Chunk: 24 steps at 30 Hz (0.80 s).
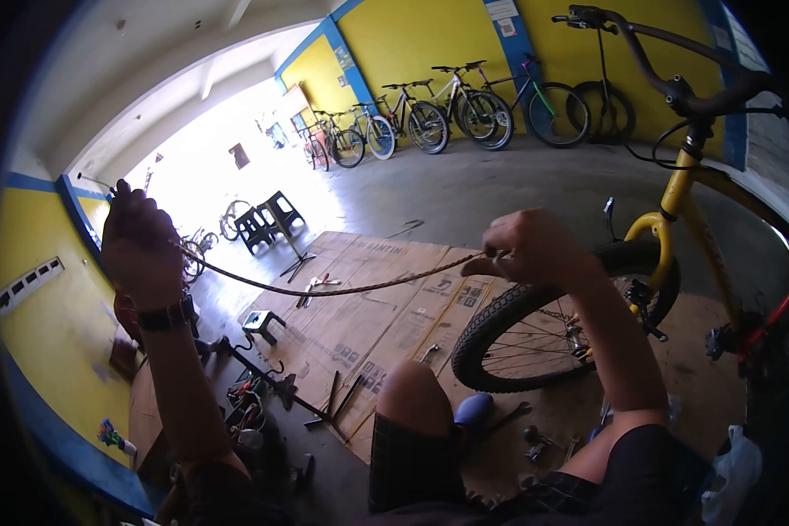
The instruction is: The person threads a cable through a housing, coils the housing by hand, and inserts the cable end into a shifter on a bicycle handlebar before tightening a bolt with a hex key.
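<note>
A thin chain or cord hangs in a shallow curve between my two raised hands. At the left, my left hand, with a dark watch on the wrist, is closed round one end of it. My right hand pinches the other end, above the front tyre of a yellow bicycle. The wheel stands upright over the flattened cardboard on the floor. Whether the strand is a chain or a cable is too small to tell.
Tools, including a wrench, lie on the cardboard near my knee. A small stool and a metal stand are at the left. Black stools stand farther back. Parked bicycles line the yellow wall. A plastic bag sits lower right.
</note>
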Motion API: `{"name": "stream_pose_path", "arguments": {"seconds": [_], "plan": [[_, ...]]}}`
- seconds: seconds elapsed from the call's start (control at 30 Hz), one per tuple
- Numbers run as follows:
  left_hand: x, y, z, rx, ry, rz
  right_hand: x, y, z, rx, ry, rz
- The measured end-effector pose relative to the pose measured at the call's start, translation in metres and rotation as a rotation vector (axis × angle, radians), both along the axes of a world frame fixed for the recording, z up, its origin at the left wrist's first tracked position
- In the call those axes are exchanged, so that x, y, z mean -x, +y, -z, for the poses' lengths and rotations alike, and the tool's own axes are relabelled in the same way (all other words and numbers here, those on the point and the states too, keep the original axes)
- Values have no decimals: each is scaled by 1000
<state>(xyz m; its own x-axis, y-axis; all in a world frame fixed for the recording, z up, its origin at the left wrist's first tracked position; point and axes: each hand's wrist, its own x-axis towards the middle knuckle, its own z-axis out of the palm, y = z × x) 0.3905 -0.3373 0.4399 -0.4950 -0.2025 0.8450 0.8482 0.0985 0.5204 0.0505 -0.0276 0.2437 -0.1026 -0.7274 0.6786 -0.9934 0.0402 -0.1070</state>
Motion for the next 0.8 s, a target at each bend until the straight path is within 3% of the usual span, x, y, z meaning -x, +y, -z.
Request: {"name": "stream_pose_path", "arguments": {"seconds": [0.03,0.13,0.17,0.27,0.3,0.37,0.4,0.53,0.63,0.67,0.7,0.77,0.8], "plan": [[2,24,2,-164,111,-235,0,6,-4,-51,-2,34],[-28,-28,7,-18,40,70,13,5,-1,9,-15,-60],[-37,-42,12,-38,25,67,15,8,-3,-21,-28,-20],[-28,-11,16,-372,357,-519,25,17,-9,16,-4,58],[-25,-10,19,-317,374,-677,34,20,-8,49,-13,56],[-19,-9,19,-297,393,-566,27,19,-16,97,-14,55],[-15,-8,18,-324,393,-298,18,21,-20,111,-8,56],[28,28,16,-152,419,-142,-18,12,-28,46,-145,117],[58,73,16,-56,403,-23,-52,-9,-22,84,-131,-162],[64,60,10,188,379,160,-63,-17,-17,107,-130,-264],[69,75,15,171,437,168,-69,-25,-7,107,-149,-260],[88,133,6,-205,556,-143,-75,-40,10,109,-187,-253],[88,130,7,-114,583,-170,-72,-40,11,75,-260,-268]]}}
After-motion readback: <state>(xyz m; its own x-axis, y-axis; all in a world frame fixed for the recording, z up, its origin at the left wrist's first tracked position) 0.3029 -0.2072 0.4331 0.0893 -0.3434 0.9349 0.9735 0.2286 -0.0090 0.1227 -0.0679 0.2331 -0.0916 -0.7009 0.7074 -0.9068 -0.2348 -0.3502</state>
